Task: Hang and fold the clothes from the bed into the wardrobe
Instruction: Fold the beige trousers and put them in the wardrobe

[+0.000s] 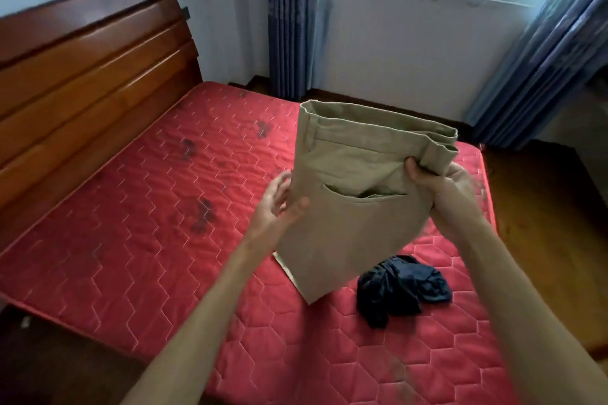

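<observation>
Khaki trousers [355, 204] held up folded, right hand [441, 187] gripping waistband, left hand [279, 200] touching edge

A bed [131, 240] with a red quilted mattress [230, 355] and a wooden headboard [82, 59] carries a crumpled dark navy garment [401, 286] near its right edge.

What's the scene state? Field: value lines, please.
held item: folded khaki trousers, raised above the bed, waistband up
right hand: grips the trousers' waistband end, thumb in front
left hand: fingers relaxed, at the trousers' left edge
remaining on bed: crumpled dark garment, beside the trousers' lower corner
surface: red quilted mattress
background: wooden headboard on the left
</observation>
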`<move>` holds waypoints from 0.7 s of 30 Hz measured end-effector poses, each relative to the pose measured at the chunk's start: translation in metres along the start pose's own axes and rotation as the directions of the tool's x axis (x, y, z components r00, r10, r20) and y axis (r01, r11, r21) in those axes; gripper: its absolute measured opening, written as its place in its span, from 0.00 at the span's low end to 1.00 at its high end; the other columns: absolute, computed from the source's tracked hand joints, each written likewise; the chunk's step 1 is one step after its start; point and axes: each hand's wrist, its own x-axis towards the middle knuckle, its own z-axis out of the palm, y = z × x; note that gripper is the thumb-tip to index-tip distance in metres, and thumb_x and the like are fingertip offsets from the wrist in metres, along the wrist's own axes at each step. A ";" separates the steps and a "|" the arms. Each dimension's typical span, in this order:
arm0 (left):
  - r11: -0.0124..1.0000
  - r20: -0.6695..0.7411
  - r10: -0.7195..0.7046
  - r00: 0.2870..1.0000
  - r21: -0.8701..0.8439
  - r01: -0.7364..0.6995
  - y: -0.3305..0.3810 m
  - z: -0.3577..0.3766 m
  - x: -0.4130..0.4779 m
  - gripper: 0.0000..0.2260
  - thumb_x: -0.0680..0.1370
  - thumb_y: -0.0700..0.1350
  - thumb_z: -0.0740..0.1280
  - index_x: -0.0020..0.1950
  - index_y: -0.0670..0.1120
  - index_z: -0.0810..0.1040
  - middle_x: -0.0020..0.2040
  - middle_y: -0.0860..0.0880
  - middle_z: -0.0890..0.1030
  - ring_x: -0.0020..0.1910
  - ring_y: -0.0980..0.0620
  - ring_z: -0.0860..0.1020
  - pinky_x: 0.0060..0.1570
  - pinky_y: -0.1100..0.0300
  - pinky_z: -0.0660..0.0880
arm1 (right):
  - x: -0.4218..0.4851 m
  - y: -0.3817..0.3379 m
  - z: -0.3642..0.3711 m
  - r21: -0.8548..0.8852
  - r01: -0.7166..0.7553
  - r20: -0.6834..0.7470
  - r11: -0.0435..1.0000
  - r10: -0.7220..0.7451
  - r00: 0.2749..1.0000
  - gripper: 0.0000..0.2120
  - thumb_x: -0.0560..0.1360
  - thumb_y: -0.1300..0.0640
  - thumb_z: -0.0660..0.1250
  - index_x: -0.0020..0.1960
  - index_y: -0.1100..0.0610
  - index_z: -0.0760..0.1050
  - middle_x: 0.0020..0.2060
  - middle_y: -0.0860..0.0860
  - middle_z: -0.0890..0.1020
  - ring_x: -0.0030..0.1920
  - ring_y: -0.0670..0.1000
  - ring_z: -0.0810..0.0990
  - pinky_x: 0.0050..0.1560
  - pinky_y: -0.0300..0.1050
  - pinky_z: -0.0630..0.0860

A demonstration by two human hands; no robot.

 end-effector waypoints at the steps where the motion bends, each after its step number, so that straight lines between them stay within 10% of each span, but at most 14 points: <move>1: 0.998 0.028 0.056 0.998 -0.008 -0.056 0.023 0.003 0.006 0.41 0.67 0.59 0.77 0.75 0.47 0.66 0.68 0.50 0.77 0.67 0.55 0.76 0.64 0.59 0.75 | -0.001 0.000 0.002 -0.015 -0.003 0.023 1.000 0.003 1.000 0.07 0.63 0.56 0.76 0.40 0.55 0.85 0.41 0.52 0.87 0.43 0.50 0.85 0.47 0.44 0.82; 5: 0.988 -0.020 0.145 0.989 0.048 -0.144 0.060 0.004 0.005 0.20 0.70 0.36 0.78 0.60 0.39 0.79 0.54 0.42 0.85 0.52 0.48 0.84 0.50 0.54 0.82 | -0.010 0.013 -0.009 -0.120 -0.046 0.069 0.992 0.055 0.996 0.03 0.70 0.62 0.74 0.42 0.56 0.84 0.41 0.54 0.86 0.44 0.54 0.84 0.48 0.50 0.80; 9: 0.995 0.059 0.029 0.998 0.098 -0.035 0.027 0.010 -0.029 0.06 0.72 0.34 0.76 0.48 0.39 0.85 0.45 0.50 0.87 0.44 0.55 0.83 0.45 0.61 0.80 | -0.036 0.031 -0.036 -0.344 -0.091 0.183 0.935 0.162 0.970 0.10 0.72 0.68 0.72 0.43 0.54 0.86 0.42 0.55 0.87 0.47 0.54 0.85 0.48 0.48 0.82; 21: 0.941 -0.177 0.145 0.974 0.328 -0.080 0.102 -0.026 0.081 0.11 0.69 0.43 0.79 0.43 0.36 0.84 0.41 0.48 0.81 0.41 0.53 0.77 0.49 0.50 0.79 | 0.093 -0.017 0.025 -0.793 0.182 0.178 0.581 -0.065 0.982 0.16 0.65 0.39 0.76 0.47 0.48 0.85 0.42 0.48 0.86 0.46 0.52 0.84 0.49 0.53 0.80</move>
